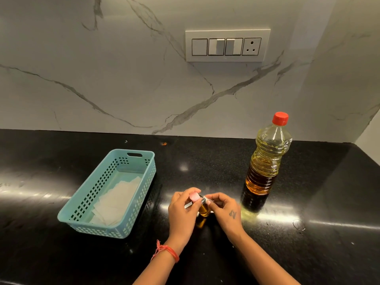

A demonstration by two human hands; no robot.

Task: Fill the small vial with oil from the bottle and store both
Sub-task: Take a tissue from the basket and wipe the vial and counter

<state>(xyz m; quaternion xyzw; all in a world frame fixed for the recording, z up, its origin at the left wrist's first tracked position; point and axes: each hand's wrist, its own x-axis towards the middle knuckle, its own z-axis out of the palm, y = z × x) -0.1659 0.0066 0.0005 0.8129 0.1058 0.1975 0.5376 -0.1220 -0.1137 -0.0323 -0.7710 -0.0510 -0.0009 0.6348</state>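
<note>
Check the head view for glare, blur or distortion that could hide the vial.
Head view: ceiling-light glare streaks the black counter, one streak beside the vial; wide-angle bowing curves the counter's back edge; focus is fair, though the vial's top is hidden by the left hand and right hand.

Basket (131, 204) left on counter (329, 182); vial (204, 210) centre; bottle (267, 161) right, behind vial.

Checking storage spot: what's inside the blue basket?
Inside the blue basket: only white paper sheets lying flat on its floor. Whatever lies under them is covered.
</note>
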